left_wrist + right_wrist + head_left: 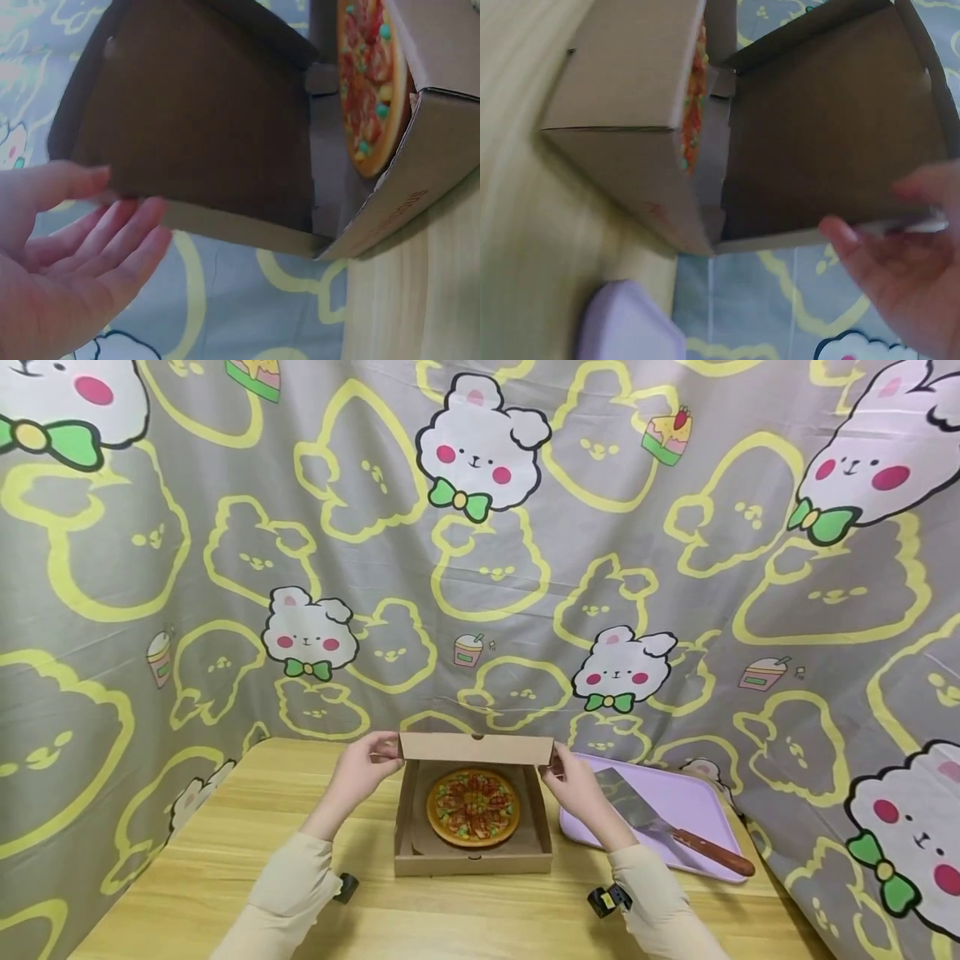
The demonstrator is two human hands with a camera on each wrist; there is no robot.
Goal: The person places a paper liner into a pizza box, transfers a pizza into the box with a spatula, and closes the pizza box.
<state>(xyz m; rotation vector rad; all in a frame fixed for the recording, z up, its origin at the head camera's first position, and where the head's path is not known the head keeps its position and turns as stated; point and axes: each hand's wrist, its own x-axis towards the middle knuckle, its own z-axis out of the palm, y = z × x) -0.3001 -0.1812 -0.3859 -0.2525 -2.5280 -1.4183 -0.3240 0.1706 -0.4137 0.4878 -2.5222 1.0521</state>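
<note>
A brown cardboard pizza box [472,865] stands on the table with its lid [477,747] raised. Inside lies a whole round pizza [473,808] with red, green and yellow toppings. At the lid's left side, my left hand [367,767] pinches the edge between thumb and fingers. My right hand [573,781] grips the opposite edge in the same way. Both wrist views show the lid's bare inner face [202,112], [825,127] tilted up from the box's back.
To the right of the box is a lilac tray [720,810]. Across it lies a spatula [712,852] with a broad metal blade and wooden handle, which overhangs the tray's front right corner. A patterned curtain [480,568] hangs behind the wooden table [465,918].
</note>
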